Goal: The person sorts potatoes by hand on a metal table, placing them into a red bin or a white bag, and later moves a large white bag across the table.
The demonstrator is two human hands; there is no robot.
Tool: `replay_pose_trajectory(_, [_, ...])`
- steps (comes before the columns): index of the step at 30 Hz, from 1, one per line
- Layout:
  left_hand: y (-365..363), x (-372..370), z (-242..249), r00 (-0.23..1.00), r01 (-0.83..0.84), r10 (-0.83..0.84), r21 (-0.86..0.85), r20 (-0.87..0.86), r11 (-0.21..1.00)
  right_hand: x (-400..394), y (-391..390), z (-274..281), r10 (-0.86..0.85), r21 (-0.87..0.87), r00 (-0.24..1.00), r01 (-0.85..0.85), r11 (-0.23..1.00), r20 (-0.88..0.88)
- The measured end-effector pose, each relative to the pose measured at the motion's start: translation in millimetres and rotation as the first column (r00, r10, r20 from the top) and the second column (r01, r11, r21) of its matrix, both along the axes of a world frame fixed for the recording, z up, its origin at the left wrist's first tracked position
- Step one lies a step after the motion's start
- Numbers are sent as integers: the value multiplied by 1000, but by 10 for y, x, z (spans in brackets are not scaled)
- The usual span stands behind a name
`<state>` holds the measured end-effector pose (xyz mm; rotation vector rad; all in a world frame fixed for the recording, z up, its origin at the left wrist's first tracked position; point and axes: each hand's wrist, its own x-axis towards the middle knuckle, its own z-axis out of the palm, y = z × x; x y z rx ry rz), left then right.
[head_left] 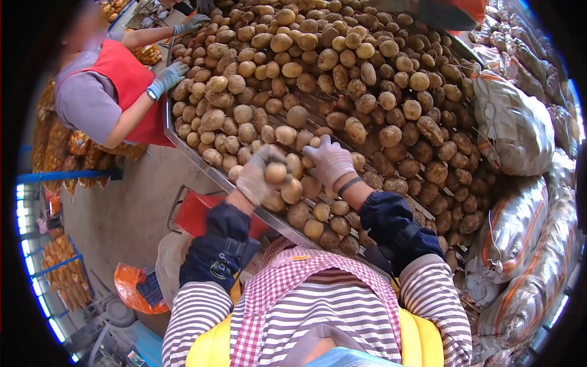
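Note:
A thick layer of brown potatoes [287,134] covers a metal-edged sorting table [208,174]. My left hand [252,180], in a pale glove, is curled around a round potato [276,173] above the near edge of the pile. To its right, my right hand [332,161], gloved too, reaches over the potatoes with its fingers apart and its fingertips against them. Its palm faces down, so the undersides of the fingers are hidden. More potatoes [298,214] lie below and between my two hands.
Across the left edge, a person in a red apron [137,92] has gloved hands at the pile. Filled sacks [513,122] line the right side. A red chair [197,211] stands left of me, near an orange bag [137,287]. Netted sacks [64,269] stand farther left.

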<state>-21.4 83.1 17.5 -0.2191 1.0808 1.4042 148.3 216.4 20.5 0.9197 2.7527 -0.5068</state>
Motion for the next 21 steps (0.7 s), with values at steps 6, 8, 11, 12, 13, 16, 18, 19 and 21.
replay_pose_trajectory(6, [-385,210,-166,993,-41,49,-72,103,997,44,-55,43,-79,-119,989,65,991,-122])
replay_pose_trajectory(8, [-407,274,82,993,87,-83,-38,87,996,102,-149,121,-286,-300,874,172,938,-393])
replay_pose_trajectory(11, [-479,322,213,974,198,-210,137,82,971,52,-394,273,-198,-343,703,-69,937,-683])
replay_pose_trajectory(12, [-485,337,253,964,223,-245,187,102,957,24,-459,327,-131,-339,679,-182,923,-722])
replay_pose_trajectory(13, [-496,336,151,968,154,-179,149,173,977,-8,-554,352,-53,-266,722,-185,946,-690])
replay_pose_trajectory(16, [-453,382,15,946,-19,-123,430,299,903,-45,-693,499,47,-241,800,-235,942,-599])
replay_pose_trajectory(18, [-476,324,-37,945,-45,-86,386,315,921,-105,-711,519,106,-170,791,-257,951,-603])
replay_pose_trajectory(19, [-502,283,-149,932,-54,-100,405,349,913,-127,-681,533,118,-200,826,-268,942,-551])
replay_pose_trajectory(21, [-574,178,-202,905,-65,-141,459,401,886,-205,-571,562,128,-220,829,-288,932,-544])
